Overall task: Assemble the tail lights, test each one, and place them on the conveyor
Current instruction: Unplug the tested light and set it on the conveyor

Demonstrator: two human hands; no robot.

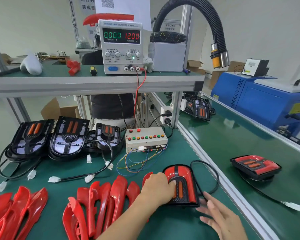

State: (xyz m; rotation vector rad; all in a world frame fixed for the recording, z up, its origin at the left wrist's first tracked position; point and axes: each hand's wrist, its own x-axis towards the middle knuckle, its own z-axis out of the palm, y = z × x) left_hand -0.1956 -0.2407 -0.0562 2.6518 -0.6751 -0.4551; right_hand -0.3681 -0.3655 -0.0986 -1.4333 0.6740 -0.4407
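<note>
On the green table (pixel 163 222), a tail light (pixel 184 179) is pressed down by the left hand (pixel 158 187), perhaps to snap its red cover on, while the right hand (pixel 220 217) is held open beside it, holding nothing.

Factory assembly line: conveyor (pixel 235 153), power supply (pixel 122 47)

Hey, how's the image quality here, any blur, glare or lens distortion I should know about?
Head view: the right hand is motion-blurred, the left hand on the tail light sharper; the shelf edge and conveyor rail bow from the wide-angle lens; soft glare shows on the red covers; the power supply digits read clearly.
</note>
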